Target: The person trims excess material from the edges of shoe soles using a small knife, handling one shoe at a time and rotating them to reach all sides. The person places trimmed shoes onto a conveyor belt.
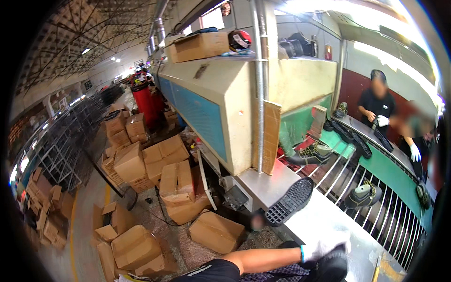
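Observation:
My left hand [325, 248], in a white glove with a blue-edged cuff, lies closed over a black shoe [332, 268] at the lower edge. Glare washes out its fingers. My right hand does not show. Just beyond, a black sole [290, 201] with a grid tread lies on the metal worktop [324, 221]. Past the worktop, a dark work shoe [362, 195] rests on the metal rods, and a second shoe [310, 154] with yellowish trim sits farther back. Several black soles, one of them a long sole [361, 144], lie on the green surface.
A large cream machine housing [242, 103] with a blue side panel stands ahead. Cardboard boxes [176, 183] crowd the floor to the left. At the far right a person [378, 101] in black, with a white glove, works beside a second person. A yellow-handled tool [377, 269] lies near the worktop's edge.

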`<state>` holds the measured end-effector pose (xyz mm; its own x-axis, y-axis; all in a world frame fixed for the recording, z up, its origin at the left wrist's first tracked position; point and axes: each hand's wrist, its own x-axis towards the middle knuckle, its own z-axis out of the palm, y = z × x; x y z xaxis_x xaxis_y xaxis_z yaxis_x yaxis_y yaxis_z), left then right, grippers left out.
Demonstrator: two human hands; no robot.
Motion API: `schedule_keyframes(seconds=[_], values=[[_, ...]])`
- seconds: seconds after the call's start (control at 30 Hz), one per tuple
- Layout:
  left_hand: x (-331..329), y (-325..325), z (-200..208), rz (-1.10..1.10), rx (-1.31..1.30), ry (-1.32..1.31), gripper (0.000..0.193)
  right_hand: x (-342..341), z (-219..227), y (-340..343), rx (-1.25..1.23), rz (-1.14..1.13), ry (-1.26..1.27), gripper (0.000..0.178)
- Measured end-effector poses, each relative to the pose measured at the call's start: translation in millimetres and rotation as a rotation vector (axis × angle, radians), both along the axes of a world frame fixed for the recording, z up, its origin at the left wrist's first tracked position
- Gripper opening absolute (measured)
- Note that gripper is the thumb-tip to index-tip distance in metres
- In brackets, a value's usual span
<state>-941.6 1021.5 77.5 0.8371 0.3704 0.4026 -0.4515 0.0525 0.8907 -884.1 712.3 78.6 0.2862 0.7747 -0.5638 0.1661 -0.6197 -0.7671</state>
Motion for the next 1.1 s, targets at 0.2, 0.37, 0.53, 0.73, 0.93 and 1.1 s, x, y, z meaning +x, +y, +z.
schedule_keyframes(seconds=[0.2, 0.37, 0.53, 0.73, 0.93, 1.1], values=[[46, -49, -26, -0.286, 0.22, 0.144, 0.031, -19, 10, -13, 0.487, -0.401, -0.23, 0.079], [53, -48, -37, -0.271, 0.244, 0.189, 0.03, 53, 82, 10, 0.374, -0.184, -0.326, 0.094], [48, -46, -50, -0.206, 0.243, 0.217, 0.029, 21, 92, 40, 0.27, -0.009, -0.593, 0.07], [58, -61, -77, -0.108, 0.317, 0.21, 0.029, -2, -6, -15, 0.702, 0.701, -0.867, 0.069], [-38, -57, 13, 0.238, 0.649, 0.309, 0.049, -12, 83, 39, 0.534, 0.302, -0.744, 0.054], [-99, -80, 28, -0.028, 0.613, 0.28, 0.058, 10, 89, 46, 0.495, 0.166, -0.651, 0.065]])
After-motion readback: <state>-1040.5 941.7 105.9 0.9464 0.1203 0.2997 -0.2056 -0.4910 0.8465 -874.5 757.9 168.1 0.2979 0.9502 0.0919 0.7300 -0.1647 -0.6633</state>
